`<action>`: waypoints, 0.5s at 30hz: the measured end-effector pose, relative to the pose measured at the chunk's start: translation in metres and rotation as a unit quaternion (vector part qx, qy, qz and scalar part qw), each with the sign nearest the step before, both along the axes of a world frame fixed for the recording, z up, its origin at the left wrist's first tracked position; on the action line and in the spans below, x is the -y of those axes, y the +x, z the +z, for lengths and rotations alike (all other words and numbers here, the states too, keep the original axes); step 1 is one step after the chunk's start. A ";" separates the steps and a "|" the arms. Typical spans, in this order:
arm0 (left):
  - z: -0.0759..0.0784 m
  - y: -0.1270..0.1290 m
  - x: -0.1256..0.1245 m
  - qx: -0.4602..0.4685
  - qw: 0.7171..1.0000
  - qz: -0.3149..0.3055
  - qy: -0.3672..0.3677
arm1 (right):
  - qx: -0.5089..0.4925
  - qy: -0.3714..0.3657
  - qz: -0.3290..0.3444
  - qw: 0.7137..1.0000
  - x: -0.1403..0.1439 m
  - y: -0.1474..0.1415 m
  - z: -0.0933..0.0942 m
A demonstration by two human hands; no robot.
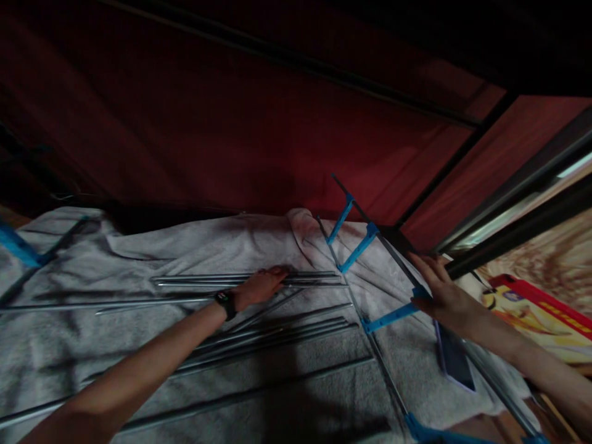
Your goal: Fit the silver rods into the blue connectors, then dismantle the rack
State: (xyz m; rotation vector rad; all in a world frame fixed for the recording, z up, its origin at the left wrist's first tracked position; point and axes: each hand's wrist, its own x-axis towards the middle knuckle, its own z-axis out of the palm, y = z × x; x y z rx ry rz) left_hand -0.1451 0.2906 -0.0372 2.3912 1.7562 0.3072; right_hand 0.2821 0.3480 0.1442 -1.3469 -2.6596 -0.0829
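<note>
My left hand (261, 285), with a black watch (226, 303) on the wrist, rests on a bundle of thin grey metal rods (245, 279) lying on a grey towel (139, 259); its fingers curl over the rods. My right hand (439, 290) is on a rack frame (370, 246) made of two long rods joined by blue plastic crosspieces, gripping the outer rod where the nearest blue connector (393, 316) meets it. The frame runs diagonally from the far wall toward me.
More loose rods (277, 333) lie across the towel near me. A blue connector (18, 246) sits at the far left. A dark phone-like slab (453, 357) lies under my right forearm. A colourful printed sheet (531, 314) is at right. A dark red wall (231, 123) stands behind.
</note>
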 end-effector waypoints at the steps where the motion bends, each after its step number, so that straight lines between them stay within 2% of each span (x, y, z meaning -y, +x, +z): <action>1: -0.003 0.011 -0.006 -0.007 1.000 -0.004 0.000 | 0.031 0.046 0.013 0.998 0.003 -0.005 0.002; 4: -0.014 0.035 -0.023 -0.031 0.999 0.011 0.002 | 0.122 0.141 0.053 0.981 0.015 -0.023 -0.001; 6: -0.021 0.041 -0.032 -0.028 0.999 0.038 0.004 | 0.159 0.152 0.075 0.973 0.027 -0.040 -0.010; 9: -0.030 0.041 -0.040 -0.012 0.998 0.057 0.006 | 0.200 0.128 0.092 0.967 0.045 -0.069 -0.033; 11: -0.033 0.040 -0.042 -0.011 0.998 0.058 0.008 | 0.229 0.073 0.085 0.967 0.050 -0.088 -0.053; 12: -0.032 0.039 -0.043 -0.013 0.998 0.055 0.008 | 0.229 0.023 0.062 0.971 0.049 -0.097 -0.063; 15: -0.028 0.041 -0.044 -0.030 0.999 0.031 0.011 | 0.155 -0.168 -0.058 0.972 0.029 -0.124 -0.095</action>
